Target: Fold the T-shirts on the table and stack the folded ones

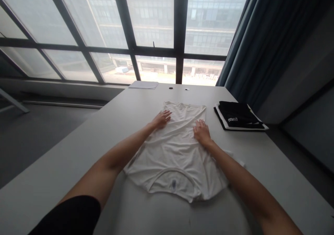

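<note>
A white T-shirt (177, 148) lies spread on the table, its neckline toward me and its hem toward the window. Wrinkles run across its middle, and a dark label print shows inside the collar. My left hand (161, 119) rests flat on the shirt's left edge near the hem, fingers stretched out and slightly blurred. On the right side, my right hand (201, 130) lies on the fabric a little nearer to me, its fingers apart. Part of a sleeve shows beyond my right forearm; the rest of it is hidden.
The white table (109, 137) reaches to the window. At its right edge sits a stack of folded black and white clothes (238, 116). Some paper sheets (143, 85) lie at the far left corner. A blue curtain (250, 43) hangs at the right.
</note>
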Available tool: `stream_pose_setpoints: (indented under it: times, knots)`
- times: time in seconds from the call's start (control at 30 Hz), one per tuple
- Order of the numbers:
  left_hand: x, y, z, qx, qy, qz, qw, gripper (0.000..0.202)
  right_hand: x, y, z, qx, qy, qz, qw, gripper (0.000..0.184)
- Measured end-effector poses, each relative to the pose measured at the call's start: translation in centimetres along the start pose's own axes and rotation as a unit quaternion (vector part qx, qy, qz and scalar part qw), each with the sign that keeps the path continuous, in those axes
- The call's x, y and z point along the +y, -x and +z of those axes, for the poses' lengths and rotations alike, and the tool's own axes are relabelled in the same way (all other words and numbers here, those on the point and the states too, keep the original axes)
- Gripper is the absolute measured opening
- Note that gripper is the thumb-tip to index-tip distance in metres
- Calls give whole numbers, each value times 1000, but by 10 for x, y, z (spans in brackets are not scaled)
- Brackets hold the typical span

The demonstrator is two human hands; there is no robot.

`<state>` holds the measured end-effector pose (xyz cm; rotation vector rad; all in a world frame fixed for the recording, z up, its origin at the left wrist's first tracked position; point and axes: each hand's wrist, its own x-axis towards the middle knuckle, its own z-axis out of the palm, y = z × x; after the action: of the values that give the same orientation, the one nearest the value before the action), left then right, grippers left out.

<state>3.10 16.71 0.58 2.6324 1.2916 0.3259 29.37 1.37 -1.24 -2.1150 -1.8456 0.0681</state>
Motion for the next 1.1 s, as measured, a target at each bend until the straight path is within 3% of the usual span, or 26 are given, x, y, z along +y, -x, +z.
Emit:
stream_pose_setpoints:
  times: [0.13,0.27,0.43,0.57,0.77,0.93,1.1]
  knots:
    - [-21,-7,7,-37,-23,-64,997,59,13,-5,11,-42,18,-17,999,60]
    - [-39,18,10,-40,-37,-119,991,63,29,9,12,-57,25,-51,997,60]
    - [-46,41,11,-10,-13,-109,994,58,31,16,6,-62,16,-76,995,58]
    - [-58,10,-4,39,-1,-104,994,45,25,-35,-5,-16,-38,-64,997,48]
    - [-97,-51,-31,105,14,-175,979,42,40,-136,-12,36,-73,26,996,44]
    - [-128,-76,-34,76,48,-196,976,29,66,-184,-2,21,-90,52,994,42]
    - [-144,-92,-32,48,87,-178,979,18,83,-214,7,-11,-116,37,993,28]
